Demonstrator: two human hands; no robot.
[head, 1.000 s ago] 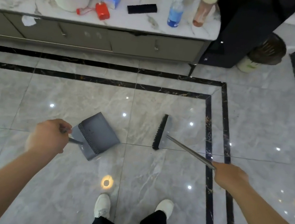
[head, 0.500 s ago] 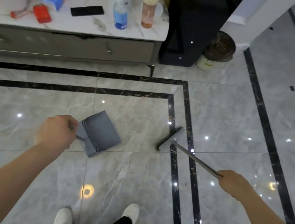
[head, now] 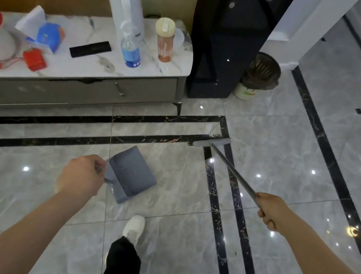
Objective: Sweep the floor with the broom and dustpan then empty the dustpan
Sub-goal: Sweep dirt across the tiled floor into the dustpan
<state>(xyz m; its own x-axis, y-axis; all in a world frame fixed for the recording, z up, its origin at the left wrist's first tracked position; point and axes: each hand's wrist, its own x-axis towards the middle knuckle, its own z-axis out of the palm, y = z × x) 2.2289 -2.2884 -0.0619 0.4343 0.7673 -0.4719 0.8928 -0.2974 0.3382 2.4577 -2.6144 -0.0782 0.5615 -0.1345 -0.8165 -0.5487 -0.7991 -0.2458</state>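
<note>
grey marble floor (head: 279, 136) with 2 black inlay stripes. left hand (head: 81, 177) grips the handle of the grey dustpan (head: 131, 174), held low over the tiles. right hand (head: 272, 211) is curled round the broom (head: 229, 164) pole; its bristle head sits at the stripes' corner, near a brown-lined bin (head: 259, 74).

Bright, even indoor light. The glossy floor (head: 280, 132) mirrors ceiling lamps as small white glints, plus a yellowish flare at the right. Shadows are faint and soft. Wide-angle bending curves the bench (head: 105, 72) edge and floor stripes. The picture is slightly soft throughout.
</note>
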